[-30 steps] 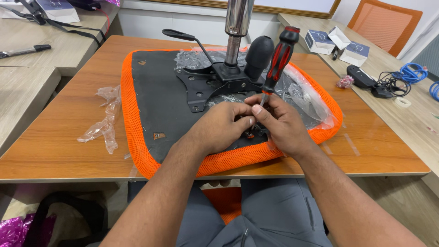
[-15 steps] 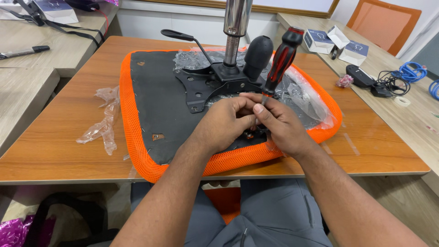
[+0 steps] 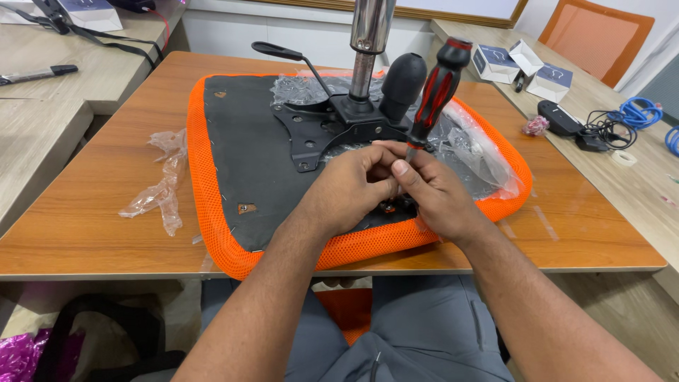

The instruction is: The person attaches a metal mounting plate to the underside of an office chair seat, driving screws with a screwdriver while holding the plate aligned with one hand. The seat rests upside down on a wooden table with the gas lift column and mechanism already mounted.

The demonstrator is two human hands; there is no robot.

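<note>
An orange mesh chair seat point(image 3: 368, 244) lies upside down on the wooden table point(image 3: 106, 233), its black underside up. A black metal mechanism plate point(image 3: 311, 134) with a chrome gas cylinder point(image 3: 371, 28) and a lever point(image 3: 279, 51) is mounted on it. A red and black screwdriver point(image 3: 435, 92) stands nearly upright, tip down near the seat's front edge. My right hand point(image 3: 431, 191) grips its shaft low down. My left hand point(image 3: 346, 187) pinches the shaft beside it. The tip is hidden by my fingers.
Crumpled clear plastic wrap point(image 3: 163, 184) lies left of the seat, and more plastic point(image 3: 470, 145) lies on the seat's right. Small white boxes point(image 3: 527, 64), a black charger with cables point(image 3: 587, 127) and a blue cable point(image 3: 640, 113) sit on the right table. An orange chair point(image 3: 601, 35) stands behind.
Both hands stay on the screwdriver's lower shaft with small finger shifts. The screwdriver keeps nearly the same tilt.
</note>
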